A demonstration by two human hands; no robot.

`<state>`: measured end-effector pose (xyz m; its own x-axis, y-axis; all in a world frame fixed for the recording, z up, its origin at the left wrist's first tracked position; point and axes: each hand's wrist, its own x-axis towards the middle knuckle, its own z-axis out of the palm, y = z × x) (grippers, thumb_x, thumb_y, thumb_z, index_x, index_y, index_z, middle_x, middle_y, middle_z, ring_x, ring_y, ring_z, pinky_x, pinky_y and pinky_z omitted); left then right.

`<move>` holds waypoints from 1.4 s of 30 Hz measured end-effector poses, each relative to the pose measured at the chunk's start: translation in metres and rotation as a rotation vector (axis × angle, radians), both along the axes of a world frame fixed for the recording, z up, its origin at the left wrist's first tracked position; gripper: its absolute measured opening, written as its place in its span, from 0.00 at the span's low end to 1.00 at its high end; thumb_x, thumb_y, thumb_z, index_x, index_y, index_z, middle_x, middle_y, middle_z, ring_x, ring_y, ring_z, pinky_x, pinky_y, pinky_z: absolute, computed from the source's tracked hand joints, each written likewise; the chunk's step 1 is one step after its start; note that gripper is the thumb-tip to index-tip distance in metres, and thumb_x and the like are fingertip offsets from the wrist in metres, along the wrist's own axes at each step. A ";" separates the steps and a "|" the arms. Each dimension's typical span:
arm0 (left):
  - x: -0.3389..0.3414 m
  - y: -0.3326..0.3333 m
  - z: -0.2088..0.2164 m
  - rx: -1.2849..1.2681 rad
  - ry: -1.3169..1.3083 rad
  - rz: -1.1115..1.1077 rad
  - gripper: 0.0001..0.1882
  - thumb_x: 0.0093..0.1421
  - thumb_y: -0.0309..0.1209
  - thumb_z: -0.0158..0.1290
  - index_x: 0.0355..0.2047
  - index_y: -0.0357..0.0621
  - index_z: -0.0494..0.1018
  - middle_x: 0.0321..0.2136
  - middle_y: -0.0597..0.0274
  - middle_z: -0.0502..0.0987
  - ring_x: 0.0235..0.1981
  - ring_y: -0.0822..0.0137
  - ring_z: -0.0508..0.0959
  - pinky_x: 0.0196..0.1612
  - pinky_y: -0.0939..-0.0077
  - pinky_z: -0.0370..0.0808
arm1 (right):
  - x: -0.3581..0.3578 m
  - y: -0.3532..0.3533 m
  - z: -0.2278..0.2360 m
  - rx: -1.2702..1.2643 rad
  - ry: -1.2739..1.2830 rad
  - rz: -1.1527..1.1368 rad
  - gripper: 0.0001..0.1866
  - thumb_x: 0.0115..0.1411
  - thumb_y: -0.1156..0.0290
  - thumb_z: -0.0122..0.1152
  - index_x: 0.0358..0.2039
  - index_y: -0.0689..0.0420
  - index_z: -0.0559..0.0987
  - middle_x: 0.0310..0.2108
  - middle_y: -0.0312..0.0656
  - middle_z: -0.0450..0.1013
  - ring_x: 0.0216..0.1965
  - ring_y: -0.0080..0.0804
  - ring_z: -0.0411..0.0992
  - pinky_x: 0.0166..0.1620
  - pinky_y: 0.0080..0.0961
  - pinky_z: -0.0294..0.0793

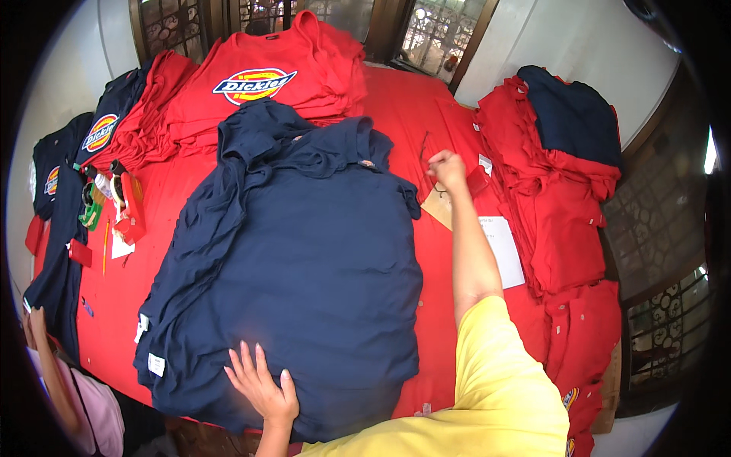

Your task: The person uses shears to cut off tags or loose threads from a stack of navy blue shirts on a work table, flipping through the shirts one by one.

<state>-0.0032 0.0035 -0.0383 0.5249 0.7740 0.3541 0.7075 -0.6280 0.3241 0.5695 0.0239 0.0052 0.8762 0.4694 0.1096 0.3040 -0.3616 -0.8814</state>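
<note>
A stack of navy T-shirts (327, 259) lies in front of me, with collars and sleeves bunched at its far end. My left hand (263, 388) rests flat on the near part of the stack, fingers spread. To the right of the collars, my right hand (448, 169) is closed above the red cloth, fingertips pinched together. A thin dark thing (423, 145) shows beside those fingers; its kind is unclear, and so is whether I hold it. Under the hand are a brown paper piece (438, 207) and a red flat item (477, 180).
Red shirts (266, 68) are heaped at the back, and folded red shirts (563, 221) line the right side. A white sheet (502, 251) lies by my right forearm. Tape dispensers (128, 206) sit at left. Another person's hand (36, 327) touches dark shirts at lower left.
</note>
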 end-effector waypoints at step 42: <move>-0.048 0.280 -0.041 0.044 -0.396 0.026 0.28 0.64 0.40 0.49 0.62 0.45 0.60 0.66 0.48 0.53 0.64 0.47 0.57 0.62 0.61 0.59 | -0.394 -0.072 -0.055 -0.291 -0.068 0.086 0.50 0.61 0.45 0.53 0.68 0.57 0.36 0.63 0.62 0.51 0.59 0.61 0.61 0.56 0.45 0.66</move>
<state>-0.0508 0.2832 -0.0790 0.3215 0.7648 0.5583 0.5492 -0.6309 0.5480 0.1751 -0.0478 -0.0502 0.8270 0.5619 0.0170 0.3994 -0.5661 -0.7211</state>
